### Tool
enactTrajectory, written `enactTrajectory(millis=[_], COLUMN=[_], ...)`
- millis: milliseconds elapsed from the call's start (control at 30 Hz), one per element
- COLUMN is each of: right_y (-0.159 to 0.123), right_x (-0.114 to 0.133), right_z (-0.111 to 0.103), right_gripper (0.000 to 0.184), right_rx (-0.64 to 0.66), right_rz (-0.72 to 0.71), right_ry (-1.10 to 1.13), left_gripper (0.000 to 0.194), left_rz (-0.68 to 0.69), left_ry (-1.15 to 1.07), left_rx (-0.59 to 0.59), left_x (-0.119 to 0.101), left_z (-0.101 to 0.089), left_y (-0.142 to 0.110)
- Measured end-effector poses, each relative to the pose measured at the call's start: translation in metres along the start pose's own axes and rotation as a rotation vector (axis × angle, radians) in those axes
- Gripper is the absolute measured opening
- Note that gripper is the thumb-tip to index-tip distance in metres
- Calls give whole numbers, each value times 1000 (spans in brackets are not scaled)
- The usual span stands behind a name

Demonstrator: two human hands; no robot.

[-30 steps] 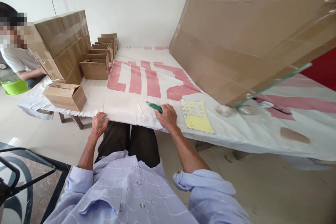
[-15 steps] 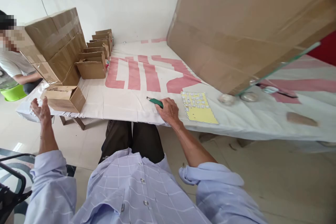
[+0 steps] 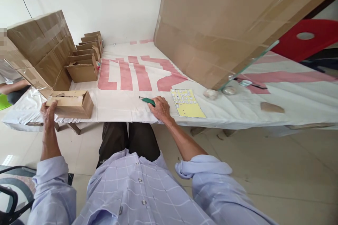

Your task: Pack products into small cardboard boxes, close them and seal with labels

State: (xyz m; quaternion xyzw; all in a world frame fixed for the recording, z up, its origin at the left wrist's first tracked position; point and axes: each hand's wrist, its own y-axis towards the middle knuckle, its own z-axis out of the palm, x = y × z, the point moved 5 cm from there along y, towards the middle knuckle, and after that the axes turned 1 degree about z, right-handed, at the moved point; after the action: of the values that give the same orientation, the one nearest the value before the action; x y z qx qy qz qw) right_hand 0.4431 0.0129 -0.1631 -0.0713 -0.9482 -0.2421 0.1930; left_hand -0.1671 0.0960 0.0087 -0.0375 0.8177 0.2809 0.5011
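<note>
A plain white wall (image 3: 118, 10) forms the background, and a long table in front of it is covered by a white cloth (image 3: 118, 109) printed with large red characters. On this surface we locate the small cardboard carton (image 3: 72, 109) at the front edge, toward the left end, its top flaps meeting at a ragged seam.

Left hand (image 3: 49, 110): we grasp the carton by its left end, thumb on the upper edge and the other fingers around the end face. Right hand (image 3: 160, 108): we grip a green-handled utility knife (image 3: 148, 101), fingers curled around the handle, the tip directed left; we cannot tell how far the blade is extended. The knife lies well apart from the carton, near the middle of the front edge.

Just right of the right hand we find a yellow sheet (image 3: 194, 110) bearing rows of small white labels. A large cardboard box (image 3: 198, 31) leans tilted behind it, with two tape rolls (image 3: 210, 94) near its lower corner. Behind the carton stand stacked taped boxes (image 3: 52, 56), with a row of open small boxes (image 3: 83, 73) beside them.
</note>
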Motion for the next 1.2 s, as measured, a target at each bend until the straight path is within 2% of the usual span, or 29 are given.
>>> enactTrajectory(millis=[100, 267, 333, 433, 567, 667, 867, 1200], right_y=[0, 1, 1, 2, 2, 2, 1, -5], right_x=[0, 2, 3, 4, 5, 4, 1, -1], right_z=[0, -2, -3, -3, -3, -2, 0, 0], right_gripper=[18, 18, 18, 18, 18, 17, 14, 17], right_rx=[-11, -7, 1, 22, 0, -21, 21, 8], right_rz=[6, 10, 13, 27, 12, 0, 21, -9], right_ry=[10, 15, 11, 1, 13, 25, -19, -11], left_gripper=[66, 75, 76, 87, 112, 122, 120, 110], left_rz=[-140, -100, -55, 23, 100, 127, 179, 106], left_ry=[-22, -78, -107, -182, -297, -328, -343, -401], left_rx=[-50, 189, 255, 344, 450, 504, 548, 546], left_x=[-8, -44, -53, -58, -59, -60, -61, -50], left_z=[34, 98, 114, 130, 142, 146, 153, 151], left_y=[-39, -98, -108, -104, -89, -86, -103, -123])
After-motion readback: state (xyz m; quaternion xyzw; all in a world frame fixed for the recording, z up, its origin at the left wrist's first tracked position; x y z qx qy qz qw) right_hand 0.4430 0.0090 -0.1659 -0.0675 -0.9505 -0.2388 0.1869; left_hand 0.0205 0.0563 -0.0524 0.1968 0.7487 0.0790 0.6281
